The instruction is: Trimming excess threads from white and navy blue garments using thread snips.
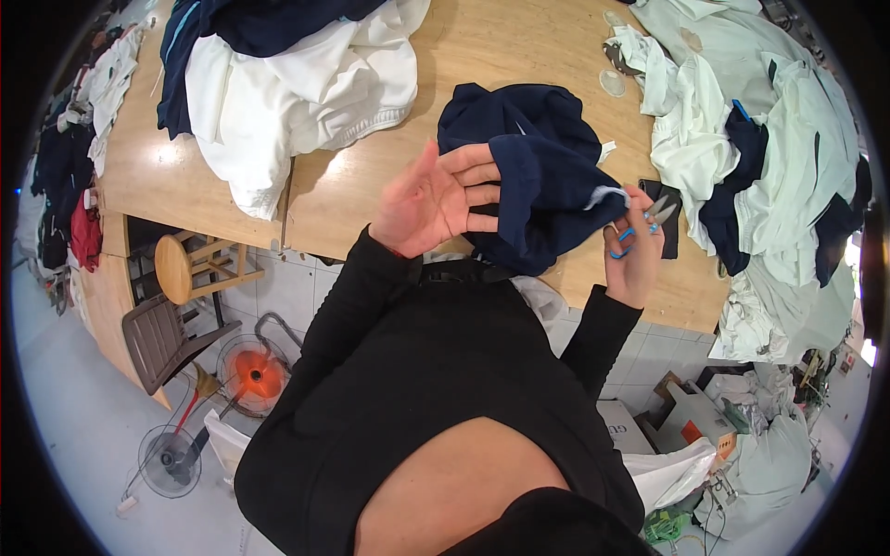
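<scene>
A navy blue garment (565,199) is bunched at the table's front edge, its folded hem facing my left hand (428,206). That hand is palm up with fingers stretched out and apart. Their tips go out of sight at the hem, so whether they are inside or behind it I cannot tell. My right hand (636,250) is closed around small scissors (625,243) with blue handles, blades pointing away to the right. Its fingertips also pinch the garment's right end, beside a whitish strip (607,195).
White clothing (306,93) with navy pieces is heaped on the wooden table (371,185) at the far left. More white and navy garments (779,176) pile up on the right. A dark flat object (669,227) lies by my right hand. Left below stand a stool (176,269), chair and fans.
</scene>
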Demonstrator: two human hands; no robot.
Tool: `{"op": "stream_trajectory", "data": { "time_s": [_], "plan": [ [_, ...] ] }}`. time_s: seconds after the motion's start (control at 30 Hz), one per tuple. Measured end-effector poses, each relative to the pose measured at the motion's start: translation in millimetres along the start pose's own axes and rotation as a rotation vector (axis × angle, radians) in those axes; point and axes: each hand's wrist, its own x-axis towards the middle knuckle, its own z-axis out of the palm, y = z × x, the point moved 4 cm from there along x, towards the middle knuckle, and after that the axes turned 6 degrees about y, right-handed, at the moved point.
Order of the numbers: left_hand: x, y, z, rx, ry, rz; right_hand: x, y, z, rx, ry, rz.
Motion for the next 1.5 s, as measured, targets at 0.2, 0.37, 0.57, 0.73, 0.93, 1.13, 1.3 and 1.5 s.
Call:
{"op": "stream_trajectory", "data": {
  "time_s": [0.2,0.37,0.57,0.73,0.93,1.13,1.3,1.5],
  "plan": [
    [-5,-1,3,0.487,0.32,0.101,-48,-16,63,-0.675,-0.028,-0.445],
    [-6,-5,10,0.642,0.358,0.127,-75,-9,120,-0.617,-0.276,-0.823],
    [-14,-6,7,0.701,0.383,0.241,-73,-4,126,-0.667,-0.359,-0.807],
    [-12,-4,3,0.589,0.393,0.254,-63,9,114,-0.587,-0.39,-0.669],
    [-11,-9,3,0.365,0.416,0.142,-62,0,100,-0.414,-0.196,-0.369],
    [-8,-7,16,0.46,0.468,0.173,-83,-10,122,-0.621,-0.299,-0.818],
    [-14,0,19,0.442,0.471,0.194,-65,-7,105,-0.652,-0.167,-0.833],
    [-12,5,10,0.395,0.454,0.19,-69,-1,89,-0.673,-0.337,-0.623]
  ]
}}
